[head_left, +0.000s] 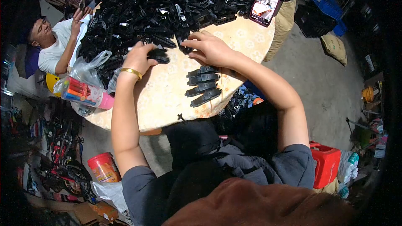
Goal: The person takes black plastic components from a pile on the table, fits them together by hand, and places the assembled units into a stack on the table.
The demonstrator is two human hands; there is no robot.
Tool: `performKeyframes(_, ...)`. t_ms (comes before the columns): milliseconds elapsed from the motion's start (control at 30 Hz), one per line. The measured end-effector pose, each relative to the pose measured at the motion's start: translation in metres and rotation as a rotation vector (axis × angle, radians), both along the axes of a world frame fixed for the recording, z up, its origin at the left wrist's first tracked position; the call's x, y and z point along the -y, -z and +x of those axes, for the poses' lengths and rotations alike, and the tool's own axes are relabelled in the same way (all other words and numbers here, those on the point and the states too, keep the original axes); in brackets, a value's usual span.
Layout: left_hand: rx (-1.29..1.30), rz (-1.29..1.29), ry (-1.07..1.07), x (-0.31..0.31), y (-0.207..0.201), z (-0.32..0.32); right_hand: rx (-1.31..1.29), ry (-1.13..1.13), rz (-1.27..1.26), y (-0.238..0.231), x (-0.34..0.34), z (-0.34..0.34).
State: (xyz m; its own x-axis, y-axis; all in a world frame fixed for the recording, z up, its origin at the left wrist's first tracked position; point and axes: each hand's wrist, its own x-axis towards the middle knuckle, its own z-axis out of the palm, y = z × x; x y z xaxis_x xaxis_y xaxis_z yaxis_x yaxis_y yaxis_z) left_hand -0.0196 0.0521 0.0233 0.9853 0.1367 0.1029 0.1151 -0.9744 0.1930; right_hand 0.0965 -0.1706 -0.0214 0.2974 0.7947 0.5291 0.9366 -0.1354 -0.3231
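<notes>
Left-hand part: black piece [160, 56], at the near edge of the black pile [167, 8].
Left grip: left hand [139, 58], thumb and fingers closed in on the black piece; undersides hidden.
Right-hand part: second black piece [184, 49], at the pile's near edge, right of the first; can't tell if touching the pile.
Right grip: right hand [211, 49], thumb and fingertips slightly apart, second black piece pinched between.
Row: four black parts [203, 88], nearside of pile.
Cross: small black cross-shaped piece [181, 117], well nearside of pile.
Tabletop: pale patterned tabletop [161, 92], under pile.
Phone: lit phone [265, 4], right of pile.
Pens: tilted pen cup [88, 94], left and nearside of pile.
Co-worker: person in white shirt [63, 46], left of pile, hands raised.
</notes>
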Motion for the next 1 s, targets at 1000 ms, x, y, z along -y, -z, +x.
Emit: performKeyframes(1000, 0.239, -0.479, 0.240, 0.079, 0.030, 0.004, -0.059, 0.051, -0.145, -0.022, 0.062, -0.006)
